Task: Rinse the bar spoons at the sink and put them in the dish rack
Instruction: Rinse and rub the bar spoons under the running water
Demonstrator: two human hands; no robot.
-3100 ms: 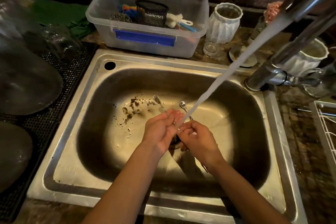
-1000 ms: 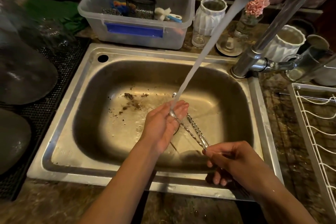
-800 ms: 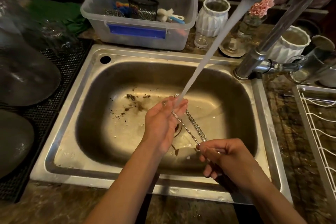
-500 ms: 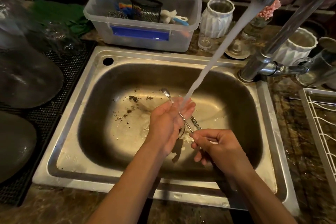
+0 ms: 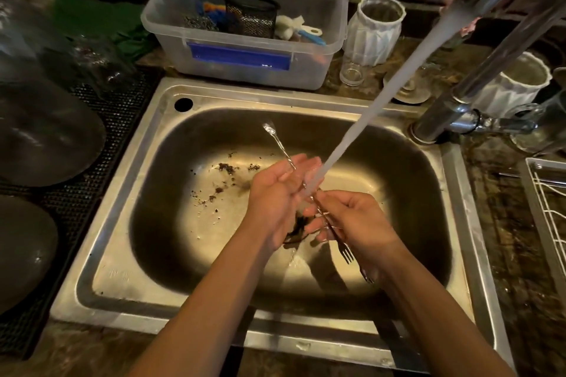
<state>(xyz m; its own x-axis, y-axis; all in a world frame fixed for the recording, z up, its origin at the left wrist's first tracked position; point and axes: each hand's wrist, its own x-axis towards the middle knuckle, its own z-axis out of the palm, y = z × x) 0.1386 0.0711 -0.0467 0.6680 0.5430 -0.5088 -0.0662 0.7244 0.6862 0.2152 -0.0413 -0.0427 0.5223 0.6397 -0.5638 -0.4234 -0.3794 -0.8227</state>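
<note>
The bar spoons [image 5: 318,208] are thin bright metal with twisted, rope-like stems; they lie slanted over the middle of the sink [image 5: 122,254], one small bowl end poking up and away past the left hand's fingertips, a little fork-shaped tail end showing below the right hand. The water stream [image 5: 367,119], a pale frosted column, lands where the stems cross the left palm.

The left hand [image 5: 275,193] is cupped palm-up, fingers nearly straight and close together, the stems resting across them rather than clasped. The right hand [image 5: 358,223] has its fingers curled around the lower stems, thumb and forefinger pinching them just beside the left palm.

The sink is a rounded rectangular basin of brushed steel, dull and wet, with dark crumbs scattered on its floor left of the hands. The faucet [image 5: 477,79] is polished chrome tubing at the back right corner. Behind the rim stands a clear plastic tub [image 5: 245,58] with a blue latch and a black mesh cup inside, and next to it a white pleated vase [image 5: 375,30]. A white wire dish rack [image 5: 548,208] is at the right edge, well apart from the spoons
</note>
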